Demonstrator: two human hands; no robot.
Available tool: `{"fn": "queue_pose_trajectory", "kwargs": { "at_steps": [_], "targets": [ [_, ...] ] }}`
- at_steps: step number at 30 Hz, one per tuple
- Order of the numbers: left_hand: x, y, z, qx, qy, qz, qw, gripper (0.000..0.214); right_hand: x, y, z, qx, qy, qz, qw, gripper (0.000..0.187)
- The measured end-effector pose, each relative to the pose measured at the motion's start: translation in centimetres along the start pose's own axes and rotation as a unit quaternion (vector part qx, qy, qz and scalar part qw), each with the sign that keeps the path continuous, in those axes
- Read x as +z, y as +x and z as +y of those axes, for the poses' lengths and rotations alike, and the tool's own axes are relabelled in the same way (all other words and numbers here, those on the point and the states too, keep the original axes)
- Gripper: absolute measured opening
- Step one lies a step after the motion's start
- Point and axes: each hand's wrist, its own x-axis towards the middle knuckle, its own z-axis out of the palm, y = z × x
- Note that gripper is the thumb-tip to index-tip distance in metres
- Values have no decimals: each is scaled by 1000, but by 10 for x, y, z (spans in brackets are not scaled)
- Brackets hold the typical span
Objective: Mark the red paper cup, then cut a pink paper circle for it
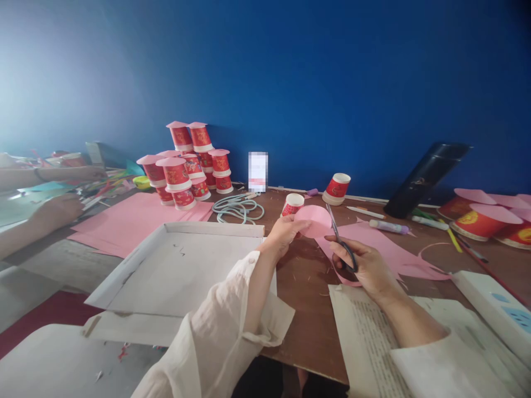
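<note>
My left hand (284,234) pinches the left edge of a round pink paper disc (317,222) and holds it up over the table. In my right hand (365,265) is a pair of scissors (338,235) with dark handles, the blades pointing up beside the disc's right edge. A red paper cup (292,204) with a white rim stands just behind my left hand. Under and beyond the scissors lies a cut pink sheet (373,246) with curved scraps. Whether the blades touch the disc I cannot tell.
Stacked red cups with pink discs (176,174) stand at the back left, near pink sheets (120,221) and a coiled cord (236,209). A white box lid (199,271) lies left. Rightward are a black bottle (427,179), markers and a power strip (498,309). A co-worker's arms (45,215) reach in from the left.
</note>
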Motion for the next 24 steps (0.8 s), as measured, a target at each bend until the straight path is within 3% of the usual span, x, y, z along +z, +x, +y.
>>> {"fn": "queue_pose_trajectory", "kwargs": {
  "at_steps": [24],
  "targets": [
    [1,-1,0,-2,-10,7,1000,19,-1,3,6,2,2,-1,1000,66]
  ]
}}
